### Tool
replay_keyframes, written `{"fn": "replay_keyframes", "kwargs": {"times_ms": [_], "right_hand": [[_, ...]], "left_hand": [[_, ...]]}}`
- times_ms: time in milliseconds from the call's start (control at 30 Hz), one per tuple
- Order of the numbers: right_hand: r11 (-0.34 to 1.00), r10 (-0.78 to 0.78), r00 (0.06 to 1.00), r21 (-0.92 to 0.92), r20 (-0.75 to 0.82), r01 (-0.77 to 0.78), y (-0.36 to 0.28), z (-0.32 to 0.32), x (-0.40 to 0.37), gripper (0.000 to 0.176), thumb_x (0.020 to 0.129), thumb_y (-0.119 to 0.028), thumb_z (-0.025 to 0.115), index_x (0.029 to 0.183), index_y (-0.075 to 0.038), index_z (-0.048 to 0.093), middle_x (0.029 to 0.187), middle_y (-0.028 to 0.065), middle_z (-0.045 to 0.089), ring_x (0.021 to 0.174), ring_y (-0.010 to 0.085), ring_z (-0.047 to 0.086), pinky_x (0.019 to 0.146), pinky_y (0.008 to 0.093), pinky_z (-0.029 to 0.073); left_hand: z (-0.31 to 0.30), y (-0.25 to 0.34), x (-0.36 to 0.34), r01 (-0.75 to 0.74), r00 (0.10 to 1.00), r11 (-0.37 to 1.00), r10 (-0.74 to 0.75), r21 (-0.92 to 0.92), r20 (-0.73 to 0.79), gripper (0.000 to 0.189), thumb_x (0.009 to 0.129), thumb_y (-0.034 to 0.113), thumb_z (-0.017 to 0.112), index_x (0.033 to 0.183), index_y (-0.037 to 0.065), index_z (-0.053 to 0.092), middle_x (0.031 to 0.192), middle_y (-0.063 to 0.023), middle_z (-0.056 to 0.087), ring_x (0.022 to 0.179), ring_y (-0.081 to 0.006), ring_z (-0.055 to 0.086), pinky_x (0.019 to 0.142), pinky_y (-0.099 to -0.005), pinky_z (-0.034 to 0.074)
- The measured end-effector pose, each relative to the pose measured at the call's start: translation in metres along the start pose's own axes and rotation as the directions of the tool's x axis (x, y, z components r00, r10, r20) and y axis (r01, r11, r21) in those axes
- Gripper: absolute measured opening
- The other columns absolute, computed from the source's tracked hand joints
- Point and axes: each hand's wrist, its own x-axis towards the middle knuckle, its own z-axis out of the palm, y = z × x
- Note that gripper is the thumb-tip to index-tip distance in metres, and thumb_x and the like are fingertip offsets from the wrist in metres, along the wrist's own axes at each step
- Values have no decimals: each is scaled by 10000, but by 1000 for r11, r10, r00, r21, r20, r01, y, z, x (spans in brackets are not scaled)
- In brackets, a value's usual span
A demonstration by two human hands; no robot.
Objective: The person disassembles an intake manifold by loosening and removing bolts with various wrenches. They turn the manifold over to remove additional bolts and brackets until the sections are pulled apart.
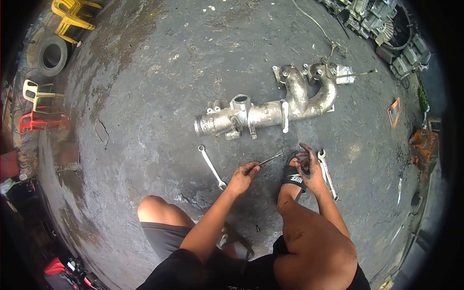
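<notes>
My left hand (243, 178) is closed around a thin metal rod-like tool (270, 159), whose far end points toward my right hand. Over my sandalled foot, my right hand (309, 169) has blackened fingers, bent and spread apart, with nothing visible in them. A metal intake manifold (266, 115) with curved pipes lies on the floor in front of both hands. One combination wrench (211, 165) rests left of my left hand. More wrench metal, a wrench (328, 178), lies just right of my right hand, partly behind it.
A small dark metal piece (257, 228) lies between my legs. Large engine parts (386, 34) stand at the upper right, near an orange frame (394, 112). Along the left are a tire (52, 56), yellow chairs (72, 19) and a red chair (38, 121).
</notes>
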Motion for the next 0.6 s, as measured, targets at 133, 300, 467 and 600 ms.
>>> {"fn": "replay_keyframes", "kwargs": {"times_ms": [133,300,467,600], "right_hand": [[981,-162,972,-76,170,177,-5,15,22,347,861,-91,653,1195,-49,567,983,86,638,775,233,645,697,331,529],[903,-329,876,-154,352,401,-10,48,40,241,901,-253,605,1013,-41,627,1005,155,633,876,377,616,758,457,499],[909,-369,843,-34,391,414,-4,79,41,260,853,-215,654,1023,-21,618,940,181,639,867,374,621,753,455,495],[933,-123,905,358,407,-34,17,106,48,221,869,-122,680,1023,9,590,939,154,643,892,250,657,733,359,528]], "left_hand": [[-27,55,-1,-202,973,938,159,283,168,242,954,242,568,1083,61,662,923,-114,668,900,-288,627,810,-346,475],[-62,110,4,-57,998,965,47,254,47,212,882,123,665,1079,50,634,857,-83,669,827,-175,631,766,-329,502],[-40,108,-3,-232,969,971,225,57,105,298,863,79,680,1150,80,602,905,-53,659,836,-131,610,763,-312,509],[-16,73,4,-307,946,935,320,180,-46,346,858,96,679,1188,89,573,1000,-76,627,863,-166,613,762,-341,509]]}}
